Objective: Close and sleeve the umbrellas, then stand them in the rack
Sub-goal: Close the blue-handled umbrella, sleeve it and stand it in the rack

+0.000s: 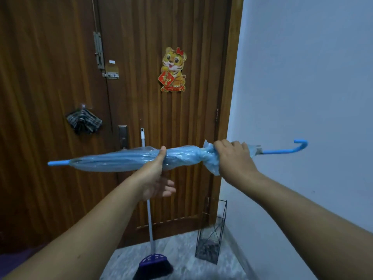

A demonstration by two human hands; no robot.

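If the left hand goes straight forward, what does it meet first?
Probably the broom handle just past the left hand, then the door. Depth is unclear.

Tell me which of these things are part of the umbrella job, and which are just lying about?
Job: umbrella, plastic sleeve, wire rack, left hand, right hand.

Lying about: broom, tiger sticker, checked cloth, door.

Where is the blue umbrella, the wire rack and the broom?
blue umbrella [125, 161]: head view, on its sleeved canopy.
wire rack [210, 239]: head view, on its wire side, by the wall.
broom [154, 263]: head view, on its purple head.
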